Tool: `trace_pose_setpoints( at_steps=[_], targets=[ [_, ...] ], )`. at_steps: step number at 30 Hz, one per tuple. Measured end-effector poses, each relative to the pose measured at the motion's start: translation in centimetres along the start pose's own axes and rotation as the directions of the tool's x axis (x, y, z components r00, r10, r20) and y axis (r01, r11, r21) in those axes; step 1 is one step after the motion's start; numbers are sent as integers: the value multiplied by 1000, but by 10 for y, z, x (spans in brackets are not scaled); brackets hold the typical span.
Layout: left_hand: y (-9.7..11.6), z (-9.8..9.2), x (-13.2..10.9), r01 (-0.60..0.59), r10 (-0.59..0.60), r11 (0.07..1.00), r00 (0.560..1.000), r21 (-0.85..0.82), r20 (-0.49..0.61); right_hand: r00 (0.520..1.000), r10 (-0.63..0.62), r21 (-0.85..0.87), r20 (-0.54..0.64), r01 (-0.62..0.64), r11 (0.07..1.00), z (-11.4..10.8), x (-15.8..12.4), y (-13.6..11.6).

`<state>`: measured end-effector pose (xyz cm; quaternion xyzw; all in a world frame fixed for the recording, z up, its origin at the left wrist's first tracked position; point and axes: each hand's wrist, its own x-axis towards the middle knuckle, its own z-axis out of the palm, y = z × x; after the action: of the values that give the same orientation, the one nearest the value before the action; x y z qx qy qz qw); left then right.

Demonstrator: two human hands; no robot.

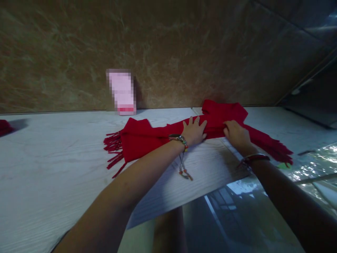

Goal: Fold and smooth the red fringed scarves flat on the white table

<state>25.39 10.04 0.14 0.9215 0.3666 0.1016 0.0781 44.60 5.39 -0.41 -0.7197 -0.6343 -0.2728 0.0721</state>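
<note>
A red scarf (144,137) with fringed ends lies stretched across the pale wood-grain surface, partly bunched at its right part. My left hand (194,131) rests flat on the middle of the scarf with its fingers spread; a watch and a beaded bracelet are on that wrist. To its right, my right hand (237,135) has its fingers curled on the scarf's near edge, closed on the cloth. One fringed end points left, and the other reaches to the lower right beyond my right hand.
A blurred pink and white item (122,93) leans against the brown marbled wall (168,52). Part of another red cloth (4,127) shows at the left edge. Shiny clear plastic (321,165) lies at the right. The pale surface's (65,175) front edge runs below my hands.
</note>
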Motion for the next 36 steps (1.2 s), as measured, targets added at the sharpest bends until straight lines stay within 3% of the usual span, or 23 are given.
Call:
trace_pose_setpoints(
  at_steps=[4,8,13,16,19,25,28,31,36],
  targets=[
    [-20,-7,6,-76,77,996,997,-36,26,996,86,161,-21,-81,984,8,1,-4],
    [-42,6,8,-139,138,989,990,-40,-28,994,109,276,13,-108,955,7,7,-11],
    [-89,18,-18,-275,267,960,955,-47,-128,994,96,344,59,-111,933,3,8,-33],
    [-124,4,-54,-277,274,960,959,-41,-67,999,42,378,31,-50,925,-1,10,-61],
    [-157,-17,-103,-225,225,974,974,-15,-24,1000,-13,397,10,8,918,-12,9,-106],
    [-202,-48,-216,-125,124,992,992,35,26,982,-165,396,87,118,911,-60,-10,-202],
    [-209,-57,-261,-72,72,997,997,41,12,961,-267,428,74,211,879,-79,-22,-228],
    [-206,-62,-285,-38,37,999,999,29,11,948,-317,464,20,272,843,-85,-27,-235],
    [-182,-60,-277,94,-95,995,992,-12,-81,946,-319,496,-56,304,814,-88,-14,-226]
  ],
)
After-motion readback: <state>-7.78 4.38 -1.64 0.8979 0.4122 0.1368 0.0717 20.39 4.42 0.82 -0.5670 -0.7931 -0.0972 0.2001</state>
